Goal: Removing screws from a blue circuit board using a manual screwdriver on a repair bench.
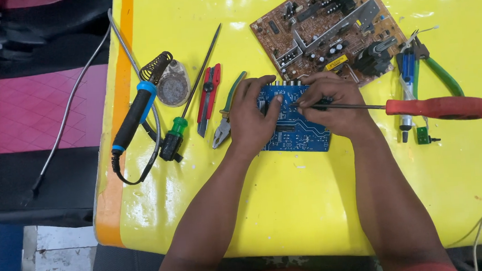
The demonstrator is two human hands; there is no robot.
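Open yellow table (289, 199) lies at six o'clock of the blue circuit board (299, 134), free for a hand to pass. At twelve o'clock the brown circuit board (329, 29) blocks; pliers (226, 117) and a cutter (209, 98) crowd nine o'clock, and the red-handled screwdriver (437, 108) bars three o'clock.
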